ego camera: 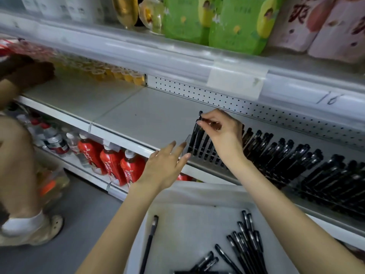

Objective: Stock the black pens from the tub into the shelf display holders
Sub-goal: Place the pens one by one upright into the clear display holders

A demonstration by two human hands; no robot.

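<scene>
My right hand [219, 131] pinches the cap end of a black pen [198, 123] above the left end of the clear display holder [188, 149] on the shelf. Other black pens stand in that holder, and more fill the holders to the right [296, 161]. My left hand [167, 165] hovers with straight fingers beside the holder's left end, its fingertips close to it. Below, the white tub [177, 218] holds several loose black pens [245, 246], with one lone pen [151, 242] at its left.
The grey shelf [138, 107] stretches bare to the left, with a pegboard back. Above hang green and pink packs [217, 22]. Red bottles [112, 161] fill the lower shelf. Another person's leg and shoe [29, 224] stand at the left on the floor.
</scene>
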